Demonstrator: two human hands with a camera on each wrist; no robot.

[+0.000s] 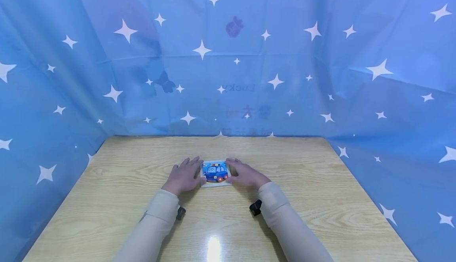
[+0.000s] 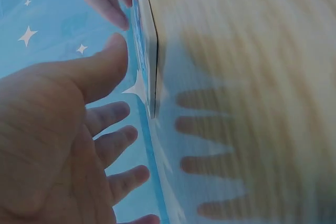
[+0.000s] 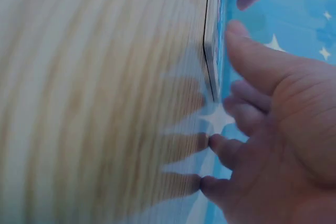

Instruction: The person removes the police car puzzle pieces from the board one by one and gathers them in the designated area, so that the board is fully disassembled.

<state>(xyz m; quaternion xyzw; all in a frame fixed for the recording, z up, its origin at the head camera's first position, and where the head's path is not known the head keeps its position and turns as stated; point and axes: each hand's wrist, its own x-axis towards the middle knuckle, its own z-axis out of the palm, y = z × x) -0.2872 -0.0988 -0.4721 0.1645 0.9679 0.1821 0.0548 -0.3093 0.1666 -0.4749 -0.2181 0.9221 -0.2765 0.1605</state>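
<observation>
A thin picture board point(image 1: 215, 172) with a white border and a blue cartoon car on it lies flat on the wooden table. My left hand point(image 1: 183, 177) is at its left edge, fingers spread and pointing forward. At the opposite edge is my right hand point(image 1: 247, 174), its thumb and fingertips close to the board's right corners. The left wrist view shows the board's pale side edge point(image 2: 151, 51) beside the left thumb, with spread fingers below. In the right wrist view the right thumb is likewise near the board's edge point(image 3: 211, 43). Whether any fingertip touches it, I cannot tell.
The wooden table point(image 1: 221, 210) extends around the board on all sides. Blue curtains point(image 1: 228, 68) with white stars surround its back and sides. Small black devices point(image 1: 181, 213) sit under both wrists. A bright light reflection shows on the tabletop near me.
</observation>
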